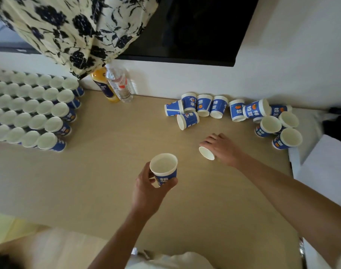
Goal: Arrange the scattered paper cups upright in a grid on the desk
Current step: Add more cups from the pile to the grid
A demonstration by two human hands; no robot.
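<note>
The left hand (152,188) gripped an upright paper cup (163,169) (empty inside) over the middle of the desk (99,171). The right hand (224,149) curled round a tipped cup (206,153) nearby. Empty upright cups formed a grid (39,115) at far left, and scattered cups (200,108) lay at the back.

paper cups (189,120): matt paper, blue print
desk (107,156): smooth pale wood-look
water bottle (119,84): clear glossy plastic
curtain (72,30): floral cloth

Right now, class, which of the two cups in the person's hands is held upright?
The cup in the left hand, mouth facing up. The other cup, under the right hand, is tipped, mouth sideways.
</note>
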